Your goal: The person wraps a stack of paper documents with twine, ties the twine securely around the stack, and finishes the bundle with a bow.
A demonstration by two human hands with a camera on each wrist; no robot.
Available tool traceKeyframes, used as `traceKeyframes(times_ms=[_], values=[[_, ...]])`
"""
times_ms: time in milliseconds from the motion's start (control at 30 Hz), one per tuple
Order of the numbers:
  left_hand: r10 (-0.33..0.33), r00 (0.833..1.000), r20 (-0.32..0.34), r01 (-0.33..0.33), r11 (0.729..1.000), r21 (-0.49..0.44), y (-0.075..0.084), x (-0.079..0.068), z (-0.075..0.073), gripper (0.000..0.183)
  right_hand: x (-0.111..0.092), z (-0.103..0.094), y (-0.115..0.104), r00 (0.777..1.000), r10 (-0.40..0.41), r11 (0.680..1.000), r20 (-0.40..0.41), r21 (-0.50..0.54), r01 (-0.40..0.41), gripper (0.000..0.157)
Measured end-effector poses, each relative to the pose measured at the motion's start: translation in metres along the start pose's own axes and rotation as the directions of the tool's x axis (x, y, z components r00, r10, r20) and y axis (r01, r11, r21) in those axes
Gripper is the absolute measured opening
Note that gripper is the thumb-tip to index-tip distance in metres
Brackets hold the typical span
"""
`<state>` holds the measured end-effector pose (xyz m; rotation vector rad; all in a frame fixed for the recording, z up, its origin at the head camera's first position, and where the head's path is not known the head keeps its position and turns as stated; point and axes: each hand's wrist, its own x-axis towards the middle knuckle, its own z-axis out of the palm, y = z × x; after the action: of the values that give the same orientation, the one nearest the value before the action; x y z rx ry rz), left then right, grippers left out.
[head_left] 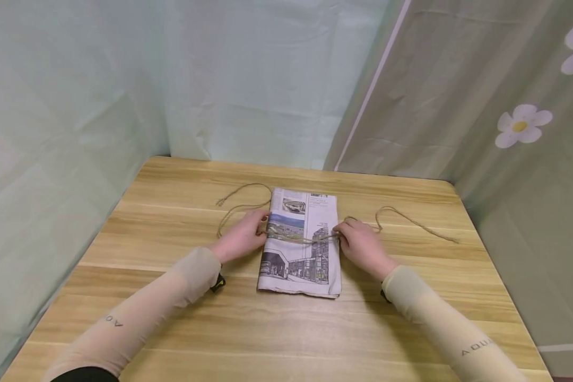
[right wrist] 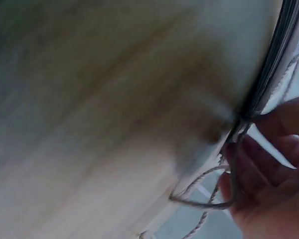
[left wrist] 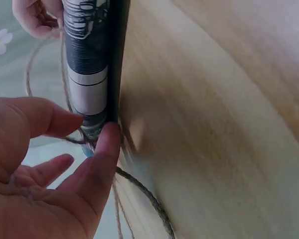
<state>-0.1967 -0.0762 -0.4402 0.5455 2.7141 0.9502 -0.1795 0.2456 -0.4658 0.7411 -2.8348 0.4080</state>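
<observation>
A folded newspaper [head_left: 300,270] lies flat on the wooden table, its rounded fold [left wrist: 87,94] facing left. Thin brown twine [head_left: 296,240] crosses its middle in about two strands. At the fold, my left hand [head_left: 242,234] pinches the twine between thumb and forefinger, the fingertips against the paper. The other left fingers are loosely bent. On the opposite side, my right hand [head_left: 362,245] pinches the twine at the layered page edges [right wrist: 274,64]. A twine loop [right wrist: 202,204] hangs by the right fingers. The exact grip there is partly hidden in shadow.
Loose twine ends curl on the wooden table [head_left: 286,339], one beyond my left hand and another stretching right. Pale curtains [head_left: 267,79] hang behind the table and at both sides. The right one has white flowers [head_left: 520,126].
</observation>
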Motion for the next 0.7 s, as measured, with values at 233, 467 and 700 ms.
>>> traceKeyframes(times_ms=[233,467,700], values=[[-0.097,0.995,0.019,0.098,0.995,-0.015,-0.006,0.002,-0.001,0.040,0.001,0.002,0.000,0.994,0.088,0.992,0.067,0.087,-0.094,0.012],[-0.101,0.991,0.087,0.103,0.994,-0.025,-0.006,0.000,-0.005,0.043,0.001,-0.005,-0.003,0.975,0.190,0.979,0.118,0.058,-0.198,0.019],[-0.090,0.988,0.126,0.106,0.986,-0.127,-0.008,0.000,-0.002,0.041,0.001,-0.012,-0.006,0.937,0.300,0.946,0.178,0.074,-0.317,0.033]])
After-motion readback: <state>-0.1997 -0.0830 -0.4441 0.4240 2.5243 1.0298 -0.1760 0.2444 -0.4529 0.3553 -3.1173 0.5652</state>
